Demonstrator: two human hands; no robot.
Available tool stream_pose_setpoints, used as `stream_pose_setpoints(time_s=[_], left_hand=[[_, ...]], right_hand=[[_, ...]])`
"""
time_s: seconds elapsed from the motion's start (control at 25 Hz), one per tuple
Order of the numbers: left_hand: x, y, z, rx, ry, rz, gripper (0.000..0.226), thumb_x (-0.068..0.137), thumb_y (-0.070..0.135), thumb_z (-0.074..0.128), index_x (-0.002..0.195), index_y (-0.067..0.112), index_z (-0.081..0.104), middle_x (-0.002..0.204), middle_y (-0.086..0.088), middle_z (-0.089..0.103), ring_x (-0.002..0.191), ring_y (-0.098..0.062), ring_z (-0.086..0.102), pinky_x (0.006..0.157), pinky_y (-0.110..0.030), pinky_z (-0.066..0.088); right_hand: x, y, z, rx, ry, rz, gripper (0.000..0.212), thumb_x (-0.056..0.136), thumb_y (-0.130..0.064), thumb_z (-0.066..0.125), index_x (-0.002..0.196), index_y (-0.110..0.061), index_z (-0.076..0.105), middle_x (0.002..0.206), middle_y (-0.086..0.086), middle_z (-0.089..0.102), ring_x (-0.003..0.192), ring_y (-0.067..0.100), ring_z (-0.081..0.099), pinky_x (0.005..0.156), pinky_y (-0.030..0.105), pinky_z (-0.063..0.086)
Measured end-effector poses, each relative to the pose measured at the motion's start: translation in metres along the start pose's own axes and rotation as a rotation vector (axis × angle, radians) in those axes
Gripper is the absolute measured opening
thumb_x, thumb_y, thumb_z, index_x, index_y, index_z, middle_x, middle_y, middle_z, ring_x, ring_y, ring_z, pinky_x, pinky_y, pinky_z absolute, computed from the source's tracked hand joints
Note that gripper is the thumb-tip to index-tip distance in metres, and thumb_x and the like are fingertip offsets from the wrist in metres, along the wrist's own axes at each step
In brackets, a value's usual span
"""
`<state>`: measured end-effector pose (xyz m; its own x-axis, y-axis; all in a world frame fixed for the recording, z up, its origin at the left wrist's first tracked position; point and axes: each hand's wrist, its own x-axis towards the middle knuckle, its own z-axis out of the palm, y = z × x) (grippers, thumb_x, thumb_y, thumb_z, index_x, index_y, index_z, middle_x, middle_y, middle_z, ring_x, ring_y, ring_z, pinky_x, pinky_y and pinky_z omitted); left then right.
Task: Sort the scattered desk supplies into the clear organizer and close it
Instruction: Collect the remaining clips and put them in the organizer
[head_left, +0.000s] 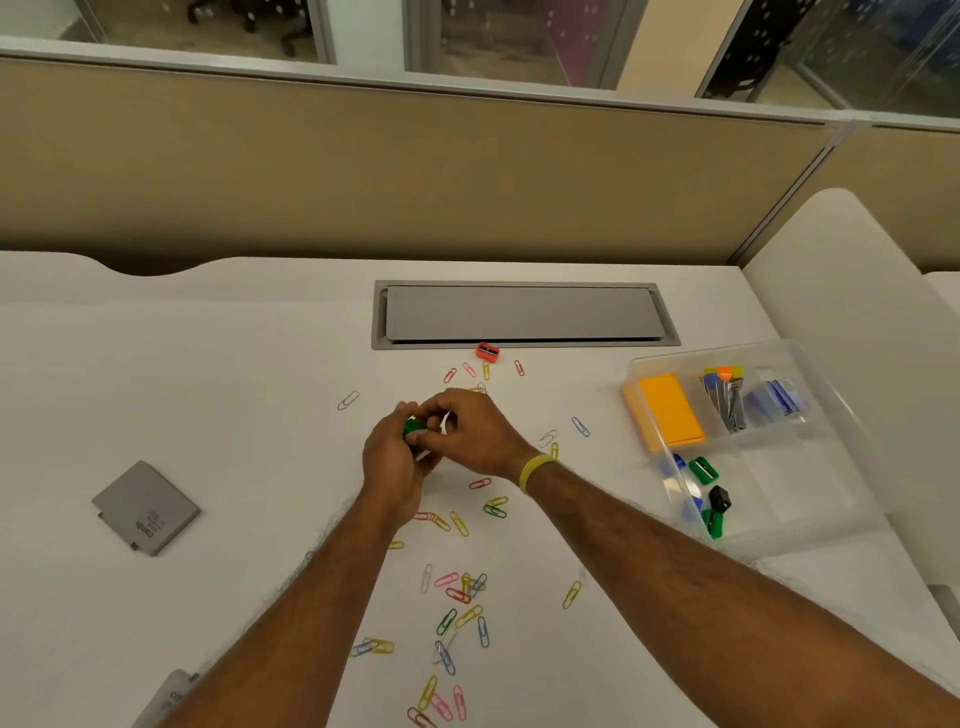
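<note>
My left hand (390, 464) and my right hand (475, 431) meet at the desk's middle, both pinching a small green sharpener (414, 428), mostly hidden by the fingers. Several coloured paper clips (464, 590) lie scattered around and below my arms. A red sharpener (488, 353) lies beyond my hands. The clear organizer (810, 467) stands open at the right. It holds an orange sticky-note pad (670, 410), flag tabs, blue pieces, and green and black sharpeners (710, 499).
A grey cable hatch (524, 314) is set into the white desk behind the clips. A flat grey box (146, 507) lies at the left; another grey item (169, 696) peeks in at the bottom left edge. A tan partition backs the desk.
</note>
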<state>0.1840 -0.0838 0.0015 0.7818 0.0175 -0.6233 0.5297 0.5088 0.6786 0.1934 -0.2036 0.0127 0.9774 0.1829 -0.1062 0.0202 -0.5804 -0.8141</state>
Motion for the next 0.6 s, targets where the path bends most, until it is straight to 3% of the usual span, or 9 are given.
stream_pose_setpoints(time_s=[0.16,0.28,0.36,0.48,0.6], left_hand=[[0.001,0.002,0.002,0.071,0.089,-0.014,0.022,0.097,0.022,0.052,0.115,0.012,0.060,0.094,-0.011,0.059,0.077,-0.019,0.056,0.060,-0.028,0.049],[0.001,0.003,0.000,0.068,0.098,-0.027,0.019,0.096,0.023,0.054,0.110,0.012,0.062,0.088,-0.010,0.058,0.074,-0.019,0.055,0.060,-0.029,0.048],[0.000,0.003,-0.002,0.081,0.090,-0.024,0.015,0.096,0.023,0.055,0.105,0.014,0.062,0.088,-0.009,0.059,0.074,-0.019,0.056,0.061,-0.029,0.049],[0.002,0.003,-0.006,0.102,0.096,-0.016,0.012,0.096,0.024,0.055,0.101,0.015,0.062,0.088,-0.009,0.060,0.074,-0.019,0.057,0.061,-0.030,0.050],[0.004,0.002,-0.008,0.112,0.100,-0.009,0.011,0.096,0.024,0.055,0.100,0.016,0.063,0.088,-0.009,0.061,0.075,-0.020,0.058,0.061,-0.030,0.050]], right_hand=[[0.016,0.016,-0.018,-0.012,0.099,0.049,0.024,0.086,-0.025,0.070,0.107,-0.013,0.069,0.089,-0.008,0.063,0.076,0.005,0.057,0.069,0.018,0.050],[0.037,0.040,-0.037,-0.107,0.258,0.155,0.019,0.085,-0.018,0.069,0.102,-0.010,0.070,0.093,-0.001,0.065,0.082,0.010,0.060,0.080,0.029,0.052],[0.050,0.055,-0.049,-0.230,0.318,0.201,0.024,0.084,-0.019,0.069,0.107,-0.011,0.067,0.105,0.005,0.062,0.095,0.018,0.060,0.086,0.029,0.051],[0.070,0.068,-0.057,-0.351,0.309,0.283,0.038,0.084,-0.027,0.071,0.118,-0.011,0.060,0.117,0.008,0.055,0.106,0.022,0.055,0.092,0.033,0.051],[0.084,0.072,-0.054,-0.377,0.268,0.334,0.041,0.085,-0.036,0.069,0.117,-0.013,0.059,0.117,0.007,0.055,0.107,0.023,0.054,0.092,0.038,0.052]])
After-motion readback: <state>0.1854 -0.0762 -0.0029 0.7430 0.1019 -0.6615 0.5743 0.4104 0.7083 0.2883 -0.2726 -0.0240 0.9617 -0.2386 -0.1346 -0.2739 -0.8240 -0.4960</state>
